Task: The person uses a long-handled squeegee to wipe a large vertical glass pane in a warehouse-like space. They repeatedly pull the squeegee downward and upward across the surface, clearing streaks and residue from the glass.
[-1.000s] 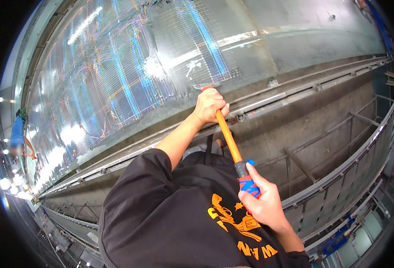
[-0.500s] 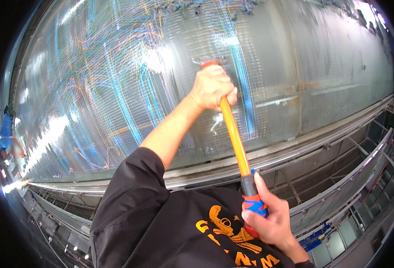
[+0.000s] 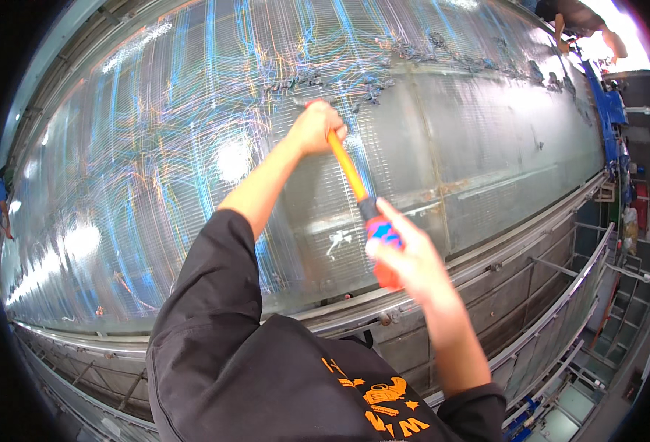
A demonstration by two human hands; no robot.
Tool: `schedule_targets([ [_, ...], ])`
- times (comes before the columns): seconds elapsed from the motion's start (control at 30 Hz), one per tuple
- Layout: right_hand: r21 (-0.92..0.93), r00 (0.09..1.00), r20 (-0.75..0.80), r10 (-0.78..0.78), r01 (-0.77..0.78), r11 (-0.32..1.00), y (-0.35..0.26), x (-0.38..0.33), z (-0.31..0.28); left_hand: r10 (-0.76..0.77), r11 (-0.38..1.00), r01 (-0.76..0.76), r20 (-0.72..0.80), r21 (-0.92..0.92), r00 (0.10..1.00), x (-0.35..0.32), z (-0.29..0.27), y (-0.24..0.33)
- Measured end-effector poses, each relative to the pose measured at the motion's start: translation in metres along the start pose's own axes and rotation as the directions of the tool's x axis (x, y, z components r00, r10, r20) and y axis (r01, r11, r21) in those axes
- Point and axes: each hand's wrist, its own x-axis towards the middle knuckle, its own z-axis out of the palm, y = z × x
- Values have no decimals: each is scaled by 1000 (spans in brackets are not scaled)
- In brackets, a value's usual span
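Note:
A long-handled scraper with an orange pole [image 3: 348, 168] reaches out over a wide glossy panel [image 3: 402, 147]. My left hand [image 3: 316, 131] is closed round the pole close to its red far end, beside a small, indistinct scraper head [image 3: 300, 104]. Lower down, my right hand [image 3: 412, 259], blurred by motion, holds the red and blue wrapped grip [image 3: 385, 234]. Thin blue and orange lines cover much of the panel, while a grey area to the right has fewer of them. Dark curled scrapings [image 3: 371, 87] lie just beyond the scraper head.
A metal rail [image 3: 479, 269] runs along the panel's near edge, with open framework [image 3: 553, 324] below it. Another person [image 3: 579, 18] is at the far right corner, and one in blue [image 3: 1, 202] at the left edge. Blue material [image 3: 610, 118] hangs at the right end.
Both hands have moved forward and a little left with the scraper, away from my body. My right hand is now out over the panel's near part. The view has shifted, showing more of the far side.

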Motion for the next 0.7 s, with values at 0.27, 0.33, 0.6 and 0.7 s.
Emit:
schedule_targets([
  [0.27,447,913,54,405,-385,808,116,-251,2,-32,992,26,-45,-123,998,-125,25,249],
  [0.33,380,937,21,350,-331,864,133,-300,-10,-48,967,102,230,-233,972,-154,32,298],
  [0.6,345,958,-54,282,-247,905,193,-409,-22,-54,890,173,279,-423,959,-204,39,395],
  [0.7,331,966,-64,250,-216,919,206,-415,-20,-17,926,121,280,-359,960,-200,60,406],
])
